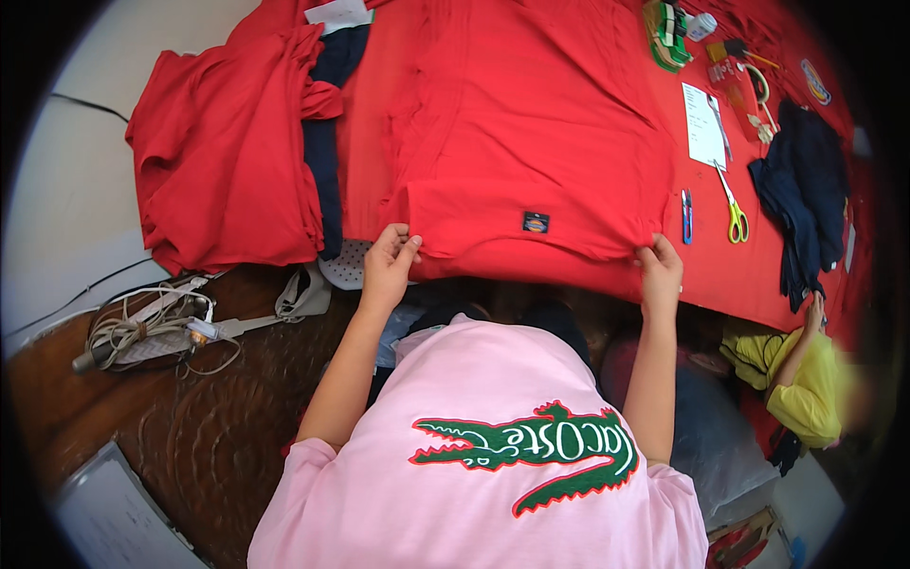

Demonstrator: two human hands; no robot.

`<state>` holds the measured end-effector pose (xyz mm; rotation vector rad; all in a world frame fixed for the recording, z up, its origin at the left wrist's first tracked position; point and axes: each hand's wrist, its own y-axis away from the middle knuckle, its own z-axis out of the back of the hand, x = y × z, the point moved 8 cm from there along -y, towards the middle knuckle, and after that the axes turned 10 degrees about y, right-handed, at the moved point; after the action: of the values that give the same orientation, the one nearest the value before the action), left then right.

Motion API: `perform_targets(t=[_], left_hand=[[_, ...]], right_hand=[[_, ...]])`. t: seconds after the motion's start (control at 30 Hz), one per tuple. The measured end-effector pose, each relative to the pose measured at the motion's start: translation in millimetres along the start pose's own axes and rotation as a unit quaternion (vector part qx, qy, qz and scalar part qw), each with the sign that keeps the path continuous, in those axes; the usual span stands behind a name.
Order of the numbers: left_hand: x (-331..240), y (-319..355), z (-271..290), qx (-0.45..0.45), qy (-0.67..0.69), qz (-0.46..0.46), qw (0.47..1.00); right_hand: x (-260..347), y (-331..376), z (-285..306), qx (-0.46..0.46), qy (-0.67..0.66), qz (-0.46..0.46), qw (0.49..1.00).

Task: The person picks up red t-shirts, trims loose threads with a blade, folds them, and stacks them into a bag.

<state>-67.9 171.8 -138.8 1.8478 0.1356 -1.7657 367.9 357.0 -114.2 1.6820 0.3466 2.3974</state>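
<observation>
Both our grips are pinched shut on the near hem of the red garment (531, 142): left hand (389, 261) at one corner, right hand (660, 270) at the other, the cloth spread flat on the red tabletop (758, 266). An uneven pull could skew the fold, we reckon. Scissors (733, 204) lie near on the right, a red pile (223, 142) crowds the left; open room lies ahead.

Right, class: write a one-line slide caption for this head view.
Both hands, left hand and right hand, pinch the near edge of a red garment spread on a red-covered table beside scissors.
</observation>
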Motion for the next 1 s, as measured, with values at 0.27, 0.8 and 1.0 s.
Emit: perform_targets(t=[0.27,0.8,1.0], left_hand=[[9.3,8.2,-7.4,0.083,0.135,0.038,0.987],[-146.0,41.3,-92.2,0.076,-0.116,-0.338,0.931],[-129.6,58.0,-96.9,0.041,-0.185,-0.403,0.896]], right_hand=[[10.6,-3.5,18.4,0.025,-0.261,-0.053,0.964],[147.1,62.3,-201.6,0.218,0.148,0.304,0.915],[198.3,57.4,-194.2,0.291,0.088,0.248,0.92]])
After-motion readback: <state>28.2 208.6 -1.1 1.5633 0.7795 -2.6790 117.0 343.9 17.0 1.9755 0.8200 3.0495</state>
